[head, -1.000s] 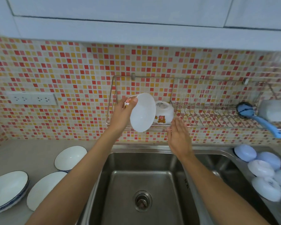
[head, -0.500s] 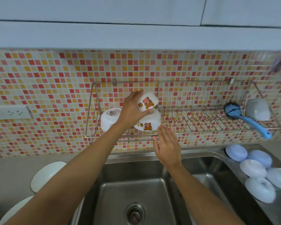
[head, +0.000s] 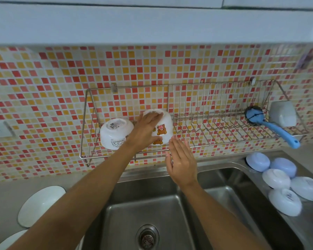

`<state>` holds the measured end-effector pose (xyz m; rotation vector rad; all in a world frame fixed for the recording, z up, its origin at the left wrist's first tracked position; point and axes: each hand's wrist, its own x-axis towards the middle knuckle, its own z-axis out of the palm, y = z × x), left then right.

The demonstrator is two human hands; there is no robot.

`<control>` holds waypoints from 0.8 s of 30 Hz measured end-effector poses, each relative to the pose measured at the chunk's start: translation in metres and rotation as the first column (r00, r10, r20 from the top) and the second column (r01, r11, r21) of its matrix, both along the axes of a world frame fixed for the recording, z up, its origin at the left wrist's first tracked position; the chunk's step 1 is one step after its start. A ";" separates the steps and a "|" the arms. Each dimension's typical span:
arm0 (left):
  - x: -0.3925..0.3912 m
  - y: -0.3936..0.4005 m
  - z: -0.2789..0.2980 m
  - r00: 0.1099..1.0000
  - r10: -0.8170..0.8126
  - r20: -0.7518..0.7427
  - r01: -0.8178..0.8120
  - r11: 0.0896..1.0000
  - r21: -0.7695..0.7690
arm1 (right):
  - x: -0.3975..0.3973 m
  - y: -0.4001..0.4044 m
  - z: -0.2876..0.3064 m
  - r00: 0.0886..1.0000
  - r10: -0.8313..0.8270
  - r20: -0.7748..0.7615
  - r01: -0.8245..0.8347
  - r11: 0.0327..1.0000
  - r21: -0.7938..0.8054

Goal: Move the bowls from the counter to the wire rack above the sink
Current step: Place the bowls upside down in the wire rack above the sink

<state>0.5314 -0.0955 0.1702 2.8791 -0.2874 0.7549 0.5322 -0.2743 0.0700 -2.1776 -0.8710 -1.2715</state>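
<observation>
The left hand (head: 146, 129) has its fingers curved over an upturned bear-print bowl (head: 162, 128), now seated in the wire rack (head: 215, 123) on another bowl, beside an upturned white bowl (head: 116, 132); a second ago it was still carrying it in. The right hand (head: 182, 162) hovers flat and spread just below the rack, holding nothing. More bowls (head: 282, 183) wait on the desk (head: 4, 195) to the right of the sink (head: 152, 210).
</observation>
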 end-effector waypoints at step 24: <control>-0.040 0.051 -0.005 0.975 0.224 -0.010 -0.224 0.970 -0.093 | -0.006 0.002 0.004 1.000 -0.022 -0.012 0.022 0.999 0.037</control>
